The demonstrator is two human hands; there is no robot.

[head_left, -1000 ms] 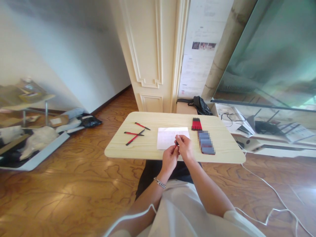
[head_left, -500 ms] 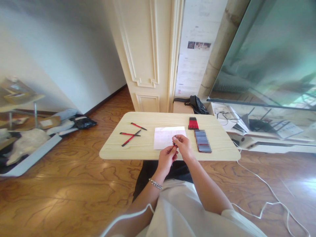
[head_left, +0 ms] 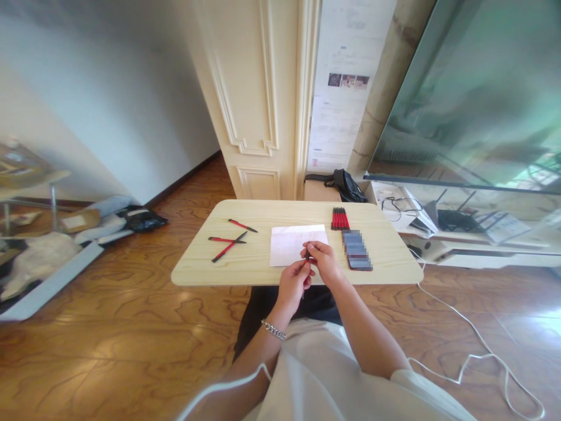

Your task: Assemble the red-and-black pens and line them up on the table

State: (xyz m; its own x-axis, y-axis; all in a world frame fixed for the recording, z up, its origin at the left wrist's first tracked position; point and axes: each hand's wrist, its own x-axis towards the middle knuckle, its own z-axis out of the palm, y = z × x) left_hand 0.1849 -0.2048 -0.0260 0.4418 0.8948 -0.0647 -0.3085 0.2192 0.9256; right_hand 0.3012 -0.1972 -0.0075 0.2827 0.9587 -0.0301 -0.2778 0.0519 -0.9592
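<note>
Over the near edge of the white paper (head_left: 287,245), my left hand (head_left: 293,285) and my right hand (head_left: 325,262) meet around one red and black pen (head_left: 307,255). The left fingers pinch its lower, red part, while the right thumb and fingers close on its black upper part. Most of the pen is hidden by the fingers. On the left of the table lie a single red and black pen (head_left: 242,225) and two crossed pens (head_left: 223,251). Several like pens (head_left: 340,218) lie side by side at the back right, just beyond a phone (head_left: 357,250) with a blurred screen.
The pale wooden table (head_left: 197,266) has rounded corners. Behind it stand a cream panelled door (head_left: 252,88) and a black bag (head_left: 348,186) on a box. A white cable (head_left: 464,318) trails over the floor at right. Packages (head_left: 142,218) lie on the floor at left.
The right fingers have shifted slightly on the pen's black part, and more of that part now shows. The whole view has slid a little; the things on the table keep their places.
</note>
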